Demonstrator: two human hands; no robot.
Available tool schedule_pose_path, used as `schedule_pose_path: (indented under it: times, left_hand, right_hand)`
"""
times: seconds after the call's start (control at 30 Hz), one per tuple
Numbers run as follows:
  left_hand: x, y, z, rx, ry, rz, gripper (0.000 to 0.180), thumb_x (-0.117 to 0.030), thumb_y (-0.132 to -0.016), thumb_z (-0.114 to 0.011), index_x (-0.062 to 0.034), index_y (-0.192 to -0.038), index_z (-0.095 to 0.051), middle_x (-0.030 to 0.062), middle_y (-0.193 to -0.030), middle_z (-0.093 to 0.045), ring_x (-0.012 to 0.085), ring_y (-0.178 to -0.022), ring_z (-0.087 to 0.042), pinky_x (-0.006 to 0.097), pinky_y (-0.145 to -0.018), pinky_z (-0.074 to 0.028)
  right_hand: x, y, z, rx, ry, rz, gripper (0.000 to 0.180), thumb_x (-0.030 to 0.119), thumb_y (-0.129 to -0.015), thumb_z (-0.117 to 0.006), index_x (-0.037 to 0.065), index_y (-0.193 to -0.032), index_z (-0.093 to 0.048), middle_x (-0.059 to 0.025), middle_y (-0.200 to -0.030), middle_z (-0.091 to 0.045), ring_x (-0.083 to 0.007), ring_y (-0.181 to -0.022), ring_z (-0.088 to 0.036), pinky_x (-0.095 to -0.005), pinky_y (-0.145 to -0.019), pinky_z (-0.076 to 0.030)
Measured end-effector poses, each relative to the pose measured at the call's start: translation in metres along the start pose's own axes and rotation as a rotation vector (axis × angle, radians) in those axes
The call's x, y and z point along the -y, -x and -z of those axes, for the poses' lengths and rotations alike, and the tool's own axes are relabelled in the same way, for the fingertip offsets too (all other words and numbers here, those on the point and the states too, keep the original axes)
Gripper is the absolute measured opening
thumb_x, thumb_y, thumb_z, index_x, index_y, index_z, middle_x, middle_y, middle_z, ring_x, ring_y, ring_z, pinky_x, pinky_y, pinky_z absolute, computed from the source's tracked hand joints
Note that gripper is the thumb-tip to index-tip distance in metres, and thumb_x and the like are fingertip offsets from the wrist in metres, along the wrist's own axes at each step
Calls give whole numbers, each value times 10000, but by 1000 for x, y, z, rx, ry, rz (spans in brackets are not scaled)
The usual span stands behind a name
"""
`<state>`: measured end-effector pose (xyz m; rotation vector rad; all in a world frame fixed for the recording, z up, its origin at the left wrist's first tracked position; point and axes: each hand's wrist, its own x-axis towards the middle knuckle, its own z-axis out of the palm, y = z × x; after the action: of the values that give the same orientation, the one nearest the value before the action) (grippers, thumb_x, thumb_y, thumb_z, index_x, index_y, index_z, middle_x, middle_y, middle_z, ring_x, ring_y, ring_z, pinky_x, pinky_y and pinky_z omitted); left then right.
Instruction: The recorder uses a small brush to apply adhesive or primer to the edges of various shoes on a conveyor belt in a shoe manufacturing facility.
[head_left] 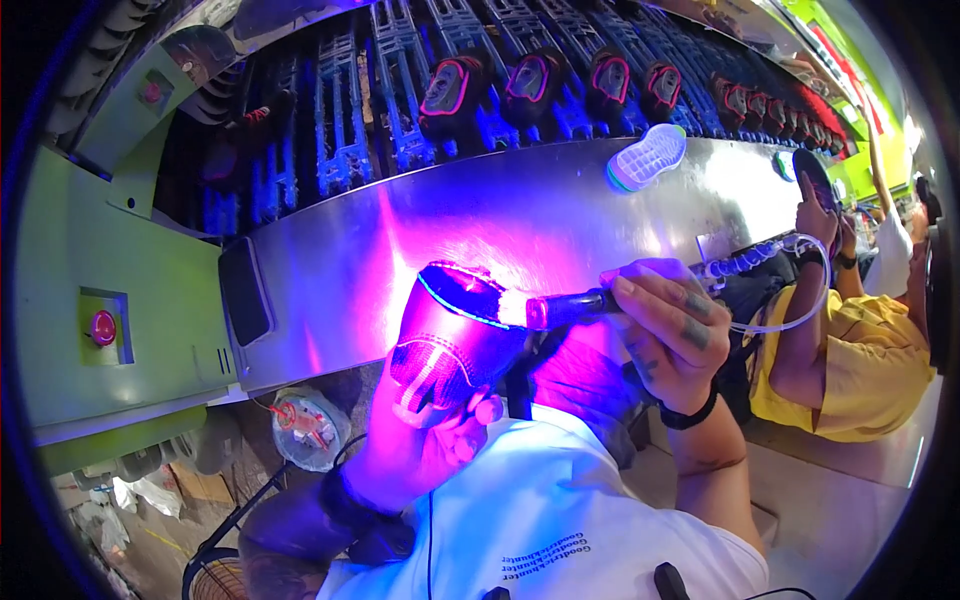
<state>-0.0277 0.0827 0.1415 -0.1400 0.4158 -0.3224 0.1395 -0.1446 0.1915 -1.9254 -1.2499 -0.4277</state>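
My left hand is wrapped round a dark shoe upper, holding it tilted above the near edge of the metal bench. A thin bright line glows along the upper's edge. In my right hand is a slim black ultraviolet torch, gripped like a pen. Its lit tip is close against the glowing edge, and violet light floods the upper and my left hand. Whether the tip touches the upper, I cannot tell. A coiled cable trails rightward behind the torch.
Beyond the metal bench, blue racks carry several dark shoes. A white sole lies at the bench's far edge. Left stands a green machine housing with a red button. A co-worker in yellow is close on the right.
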Motion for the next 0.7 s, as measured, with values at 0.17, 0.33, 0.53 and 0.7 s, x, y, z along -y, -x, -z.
schedule_pose_path:
  times: [0.17,0.33,0.53,0.7]
  left_hand:
    - [-1,1,23,135,61,85,565,-471,-1041,-480,-40,-1406,-451,178,-1072,-676,299,-940,-697,339,-648,-602]
    - [-1,-3,7,11,29,40,602,-539,-1049,-442,-57,-1409,-448,168,-1074,-666,278,-840,-689,351,-612,-588]
    - [-54,-17,-20,118,-744,-230,490,-280,-1082,-466,-46,-1505,-383,154,-1314,-614,255,-1089,-686,400,-931,-570]
    - [-118,-25,-12,110,-1481,-608,964,-55,-903,-723,-30,-1641,-103,151,-1612,-347,252,-1442,-418,424,-1187,-364]
  right_hand:
    - [-8,19,-18,-37,-90,-20,406,-33,-794,-771,52,-1190,-748,-120,-1048,-760,-265,-861,-729,-349,-747,-556]
    - [-34,72,-56,-53,-171,-365,294,52,-860,-776,21,-1151,-750,-170,-1084,-755,-287,-961,-738,-375,-865,-566]
    - [-3,27,-79,11,-460,-711,314,114,-929,-713,1,-1222,-714,-173,-1147,-740,-285,-1051,-712,-374,-938,-541]
    - [15,17,-83,99,-670,-737,351,100,-954,-684,-8,-1288,-681,-135,-1104,-745,-201,-988,-715,-323,-861,-551]
